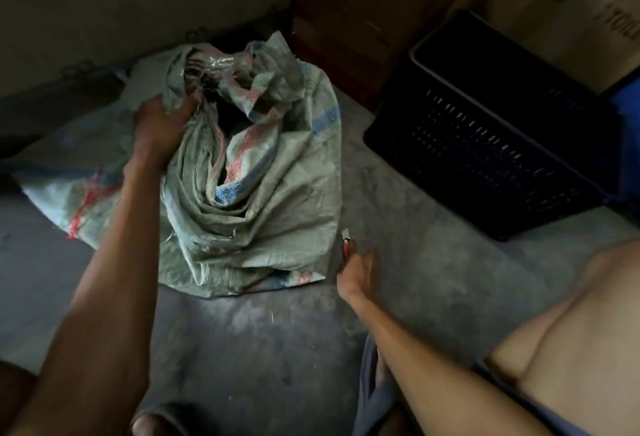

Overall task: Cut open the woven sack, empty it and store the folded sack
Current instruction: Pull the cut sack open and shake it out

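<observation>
We see the sack (263,172) standing slumped on the floor (277,349), mouth gaping. The left hand (162,120) grips the mouth's near edge in closed fingers, seemingly to hold it wide for emptying. The right hand (358,271), low beside the sack's corner, curls round a red-handled cutter (347,241), blade up and clear. Inside the sack we make out only dark shapes and clear plastic. A dark crate (485,131) stands nearby; its contents are hidden.

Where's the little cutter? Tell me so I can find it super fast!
Find the big crumpled woven sack on the grey floor. Look just off its lower right corner, where the right hand rests. The cutter pokes out above that hand: small, red, white-tipped, the only bright red tool there.
</observation>
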### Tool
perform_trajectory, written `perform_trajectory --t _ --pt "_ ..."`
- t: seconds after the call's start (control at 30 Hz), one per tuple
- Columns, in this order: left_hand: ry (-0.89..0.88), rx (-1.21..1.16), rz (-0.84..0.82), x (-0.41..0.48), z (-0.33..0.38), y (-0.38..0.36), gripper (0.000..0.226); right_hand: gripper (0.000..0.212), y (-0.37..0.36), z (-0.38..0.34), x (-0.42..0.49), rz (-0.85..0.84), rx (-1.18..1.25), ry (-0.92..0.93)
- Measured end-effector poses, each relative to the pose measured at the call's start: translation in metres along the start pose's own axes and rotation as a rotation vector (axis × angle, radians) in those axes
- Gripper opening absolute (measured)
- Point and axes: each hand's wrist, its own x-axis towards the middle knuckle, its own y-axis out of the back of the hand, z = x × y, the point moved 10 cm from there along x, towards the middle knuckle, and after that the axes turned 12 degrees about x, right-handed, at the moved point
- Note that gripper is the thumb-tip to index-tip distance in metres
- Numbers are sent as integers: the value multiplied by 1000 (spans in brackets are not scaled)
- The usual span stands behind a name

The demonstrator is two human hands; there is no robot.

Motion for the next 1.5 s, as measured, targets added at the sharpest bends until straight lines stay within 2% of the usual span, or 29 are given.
perform_trajectory --t 0.07,0.13,0.17,0.23,0.27,0.33,0.4,0.47,0.53,0.63,0.73,0.77,0.83,0.9,0.93,1.0,1.07,1.13,1.2,1.27,1.33,1.4,1.43,1.47,1.5 --pt "-40 27 7 -3 4 4 56 44 0 -5 0 -21 -118 42" --pt "-58 55 -9 -6 6 6 57 38 13 -10 1 13 -222 4" --pt "-56 45 -7 -9 9 9 59 36 23 -12 2 37 -195 -45" --pt "-50 -1 14 -14 15 15 62 35 51 -26 3 137 -21 -108" --pt "-53 -21 21 -16 20 18 62 34 68 -39 1 215 84 -79" --pt "-79 -62 41 -21 31 26 59 31 105 -79 -11 340 336 73" --pt "-119 -116 59 -24 46 37 51 32 142 -132 -33 359 601 296" --pt "-152 -155 86 -29 63 51 41 36 174 -183 -56 294 755 482" --pt "-173 -183 125 -37 81 62 37 42 191 -232 -70 72 898 542" --pt "-239 -255 191 -52 107 81 40 71 191 -297 -74 -368 1025 365" --pt "-355 -315 182 -72 136 97 45 104 214 -344 -62 -537 1080 251" --pt "-406 -302 167 -81 149 101 48 107 222 -353 -58 -600 1147 175" --pt "-505 -228 167 -101 173 106 51 82 245 -362 -56 -637 1257 70" --pt "-560 -68 248 -120 190 113 48 50 269 -377 -38 -583 1350 105" --pt "-576 8 275 -127 197 114 46 48 281 -380 -30 -516 1369 142" --pt "-592 116 262 -138 209 111 40 60 289 -381 -9 -424 1451 165" --pt "-582 240 251 -146 216 109 41 50 284 -383 15 -375 1571 229" --pt "-545 332 294 -152 217 115 43 37 297 -375 -2 -280 1586 361" --pt "-475 309 327 -154 208 127 45 40 309 -372 -20 -285 1568 494" --pt "-378 36 284 -150 194 133 45 43 308 -376 -43 -489 1518 591" --pt "-254 -374 150 -138 178 125 48 55 296 -379 -68 -709 1293 672" --pt "-85 -571 -37 -123 163 100 53 56 281 -378 -79 -781 1168 726" --pt "-15 -524 -68 -117 156 94 61 57 276 -376 -79 -761 1180 731" --pt "4 -341 -32 -111 151 96 74 60 272 -375 -78 -721 1197 743" --pt "7 -110 95 -106 146 112 85 62 269 -374 -75 -669 1185 781"
